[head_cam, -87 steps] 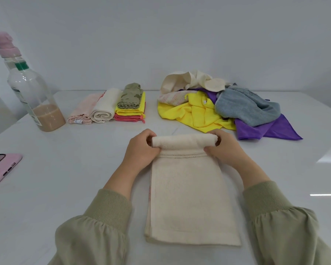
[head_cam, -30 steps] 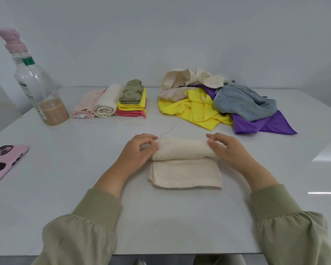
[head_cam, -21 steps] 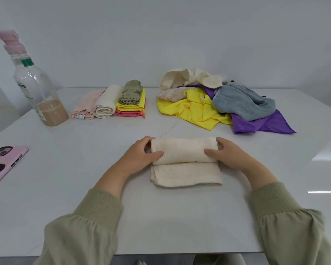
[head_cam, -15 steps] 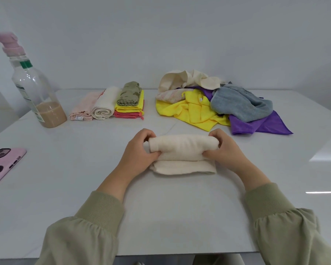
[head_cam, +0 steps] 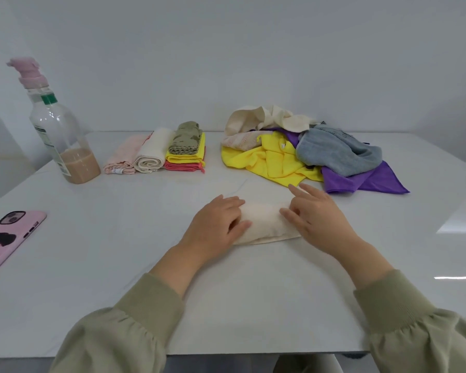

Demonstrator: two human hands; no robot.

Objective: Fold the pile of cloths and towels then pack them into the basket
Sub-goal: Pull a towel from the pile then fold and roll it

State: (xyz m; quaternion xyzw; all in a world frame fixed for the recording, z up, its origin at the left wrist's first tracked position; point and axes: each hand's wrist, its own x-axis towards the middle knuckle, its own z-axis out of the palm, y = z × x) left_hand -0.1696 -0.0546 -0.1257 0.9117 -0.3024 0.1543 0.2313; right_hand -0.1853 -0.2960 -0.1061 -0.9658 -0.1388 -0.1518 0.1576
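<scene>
As we press left hand (head_cam: 215,227) and right hand (head_cam: 320,219) flat, fingers uncurled, on the rolled towel (head_cam: 264,224) — folded cloths (head_cam: 184,154) beyond left, loose pile (head_cam: 280,160) beyond right, bottle (head_cam: 65,146), phone (head_cam: 8,238) far left.

no word, brand or number can be read here. the bottle (head_cam: 55,117) on the counter (head_cam: 119,238) carries a white label (head_cam: 49,144) with green print, too small and too slanted to make out. a small white tag (head_cam: 118,171) on the folded pink cloth (head_cam: 124,153) shows marks that are blurred. dark stitched marks (head_cam: 334,133) along the top edge of the grey towel (head_cam: 339,154) could be lettering, but cannot be told. the pink phone case (head_cam: 8,238) bears only a dark picture
</scene>
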